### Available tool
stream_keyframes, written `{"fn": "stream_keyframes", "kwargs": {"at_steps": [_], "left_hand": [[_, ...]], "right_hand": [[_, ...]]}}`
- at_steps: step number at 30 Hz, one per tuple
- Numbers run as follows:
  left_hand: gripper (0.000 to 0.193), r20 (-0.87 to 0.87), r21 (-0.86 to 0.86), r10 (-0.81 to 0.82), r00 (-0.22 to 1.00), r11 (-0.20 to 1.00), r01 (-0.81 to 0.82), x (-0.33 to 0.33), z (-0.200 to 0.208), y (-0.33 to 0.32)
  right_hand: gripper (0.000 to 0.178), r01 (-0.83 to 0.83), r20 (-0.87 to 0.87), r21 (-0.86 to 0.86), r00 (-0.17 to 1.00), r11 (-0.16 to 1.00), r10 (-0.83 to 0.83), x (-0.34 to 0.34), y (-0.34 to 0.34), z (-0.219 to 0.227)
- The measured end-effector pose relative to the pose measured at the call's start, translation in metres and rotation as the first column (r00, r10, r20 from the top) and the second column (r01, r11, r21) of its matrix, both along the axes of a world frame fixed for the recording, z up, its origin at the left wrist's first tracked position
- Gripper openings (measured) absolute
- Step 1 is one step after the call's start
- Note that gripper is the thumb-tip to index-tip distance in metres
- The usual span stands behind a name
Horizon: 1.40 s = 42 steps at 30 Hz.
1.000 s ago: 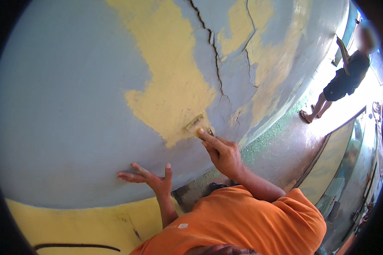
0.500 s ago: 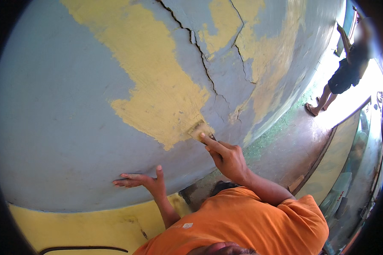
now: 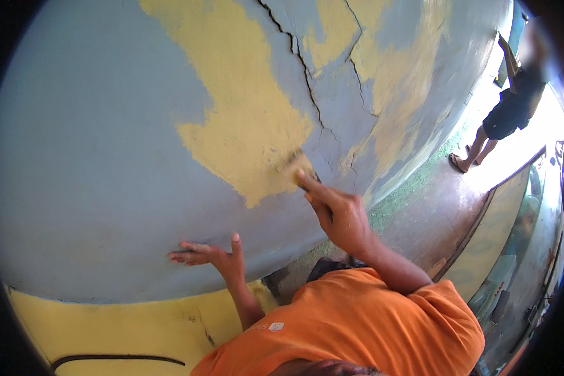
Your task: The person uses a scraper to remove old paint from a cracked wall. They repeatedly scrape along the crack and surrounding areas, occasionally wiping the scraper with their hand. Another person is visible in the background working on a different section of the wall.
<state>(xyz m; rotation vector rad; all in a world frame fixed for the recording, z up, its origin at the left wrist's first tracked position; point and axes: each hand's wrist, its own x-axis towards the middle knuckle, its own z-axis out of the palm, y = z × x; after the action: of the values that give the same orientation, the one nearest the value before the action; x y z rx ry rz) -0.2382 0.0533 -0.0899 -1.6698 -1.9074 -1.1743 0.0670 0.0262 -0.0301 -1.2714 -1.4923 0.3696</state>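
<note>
Directions as on a clock face, with 12 at the top: just above centre, a small flat scraper, blade smeared yellow and slightly blurred, set against a blue-grey wall. Pinched by the fingers of the right hand, with one finger stretched forward along the blade and the others curled in behind. From that hand, scraper at 10 to 11 o'clock, jutting out past the fingertips. Toward 8 o'clock from centre, the left hand, holding nothing, spread wide, fingers pointing to 9 o'clock and thumb to 12, close along the wall; cannot tell how firmly pressed. From there, scraper well apart at 1 to 2 o'clock. Reaching from the scraper toward 11 o'clock, a ragged yellow patch. At 1 o'clock from the scraper, the lower end of a dark jagged crack, with a thinner crack farther right. Along the bottom, an orange shirt; toward 7 o'clock, a yellow ledge. At 2 o'clock, well apart, another person in dark clothes, standing on the floor, one arm raised.
</note>
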Motion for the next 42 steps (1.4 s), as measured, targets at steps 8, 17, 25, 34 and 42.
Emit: {"fn": "stream_keyframes", "kwargs": {"at_steps": [8,17,25,34,42], "left_hand": [[0.139,-0.033,0.025,0.01,0.999,1.0,-0.009,-0.002,0.0,-0.001],[0.14,-0.037,0.036,0.035,0.999,0.999,-0.033,-0.005,-0.003,0.0],[0.135,-0.026,0.026,-0.012,1.0,1.0,0.012,-0.003,-0.002,0.0],[0.138,-0.024,0.021,0.01,1.0,1.0,-0.01,-0.001,-0.003,0.001],[0.137,-0.045,0.005,-0.03,0.999,1.0,0.031,-0.006,-0.006,0.002]], "right_hand": [[0.056,0.022,0.003,-0.039,1.0,0.999,-0.021,-0.004,-0.002,-0.002],[0.046,-0.047,-0.005,0.068,0.999,0.997,0.047,-0.011,0.004,0.034],[0.046,-0.062,0.006,-0.014,0.998,0.998,0.062,-0.015,-0.005,0.039],[0.049,-0.061,-0.037,0.092,0.997,0.994,0.065,-0.015,0.001,0.042],[0.047,-0.055,0.009,-0.03,0.998,0.998,0.055,-0.015,-0.008,0.049]]}}
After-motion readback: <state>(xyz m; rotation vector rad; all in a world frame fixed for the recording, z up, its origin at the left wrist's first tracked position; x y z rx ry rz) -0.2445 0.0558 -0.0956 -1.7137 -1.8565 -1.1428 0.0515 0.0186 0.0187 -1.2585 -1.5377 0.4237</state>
